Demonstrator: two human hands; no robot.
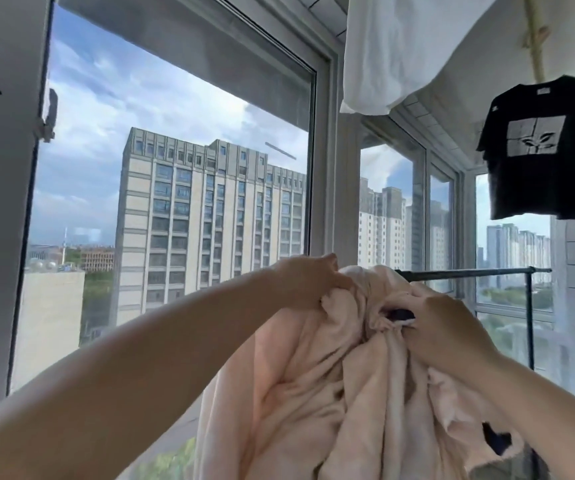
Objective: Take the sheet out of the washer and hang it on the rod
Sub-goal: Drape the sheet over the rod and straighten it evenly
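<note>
- The sheet (pixel 331 382), pale pink and bunched, is hanging in heavy folds in front of the person, with its top bundle reaching up to the near end of the dark rod (pixel 469 271); whether any of it is already lying over the rod is hidden by the cloth itself.
- The left hand (pixel 308 282) is gripping the upper left of the bundle, its fingers (pixel 339 284) curling into the fabric.
- The right hand (pixel 447 323) is clutching a gathered fold on the right side, its fingers buried in the cloth beside a small dark patch in the folds.
- The rod is running level from the bundle off to the right, towards its upright post (pixel 530 323), so its free length is lying on the right hand's side, just above and beyond that hand.
- The next move probably calls for the right hand to be carrying its fold rightward along the rod while the left is anchoring the near end.
- A black T-shirt (pixel 538 150) and a white garment (pixel 400 50) are hanging overhead, well clear of the sheet.
- The wet bulk is looking heavy, so it may slide off to one side.
</note>
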